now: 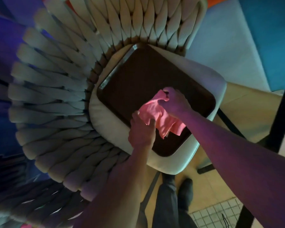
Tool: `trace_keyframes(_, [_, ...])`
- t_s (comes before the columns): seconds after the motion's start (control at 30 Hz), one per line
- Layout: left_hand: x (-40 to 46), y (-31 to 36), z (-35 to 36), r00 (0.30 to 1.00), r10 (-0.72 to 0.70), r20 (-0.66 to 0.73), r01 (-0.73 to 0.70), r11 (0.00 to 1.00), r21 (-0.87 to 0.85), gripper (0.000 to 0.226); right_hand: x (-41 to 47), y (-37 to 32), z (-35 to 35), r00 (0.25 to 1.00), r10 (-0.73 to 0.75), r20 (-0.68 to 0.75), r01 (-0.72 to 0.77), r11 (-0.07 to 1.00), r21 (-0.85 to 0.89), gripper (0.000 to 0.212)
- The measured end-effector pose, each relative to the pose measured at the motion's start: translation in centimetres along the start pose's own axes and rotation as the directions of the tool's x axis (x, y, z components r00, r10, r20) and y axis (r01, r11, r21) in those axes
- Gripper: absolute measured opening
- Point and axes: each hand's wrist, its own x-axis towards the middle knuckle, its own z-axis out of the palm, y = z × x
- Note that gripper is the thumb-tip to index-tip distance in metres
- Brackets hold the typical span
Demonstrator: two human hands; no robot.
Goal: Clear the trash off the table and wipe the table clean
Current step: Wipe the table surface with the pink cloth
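While both hands grip pink cloth, above dark tray

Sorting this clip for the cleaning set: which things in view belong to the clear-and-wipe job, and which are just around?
Part of the job:
- pink cloth, held by both hands
- left hand, gripping the cloth's near edge
- right hand, gripping its far end
- dark tray under the cloth

Just around:
- woven chair and its seat cushion, which bears the tray
- tiled floor
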Motion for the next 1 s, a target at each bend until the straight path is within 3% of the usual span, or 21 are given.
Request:
trace_keyframes(0.1, [0.5, -0.1, 0.3, 1.0, 0.022, 0.006, -0.022, 1.0, 0.006, 0.061, 0.8, -0.1, 0.2, 0.997, 0.074, -0.016, -0.074, 0.997, -0.001, 0.055])
trace_keyframes(0.2, [1.5, -0.1, 0.3, 0.999, 0.039, -0.006, -0.039, 0.999, -0.013, 0.047, 1.5, -0.3, -0.3, 0.994, 0.104, -0.021, -0.104, 0.994, -0.014, 0.027])
trace_keyframes(0.27, [1.8, -0.1, 0.1, 0.999, 0.048, -0.024, -0.049, 0.998, -0.035, 0.038, 1.7, -0.4, -0.8, 0.994, 0.103, -0.028, -0.103, 0.995, -0.016, 0.019])
trace_keyframes(0.4, [1.5, 0.2, -0.1, 0.992, 0.095, -0.089, -0.096, 0.995, -0.016, 0.034, 0.8, -0.8, -1.6, 0.994, 0.086, -0.065, -0.084, 0.996, 0.025, 0.021])
trace_keyframes(0.63, [-0.7, 2.0, -2.3, 0.953, 0.215, -0.215, -0.231, 0.971, -0.055, 0.034, -3.1, -1.8, -4.5, 0.985, 0.159, -0.073, -0.134, 0.954, 0.269, 0.027])
trace_keyframes(1.0, [-9.6, 5.7, -9.5, 0.811, 0.447, -0.379, -0.541, 0.818, -0.194, 0.031, -15.3, -4.4, -12.4, 0.961, 0.237, -0.142, -0.118, 0.816, 0.566, 0.021])
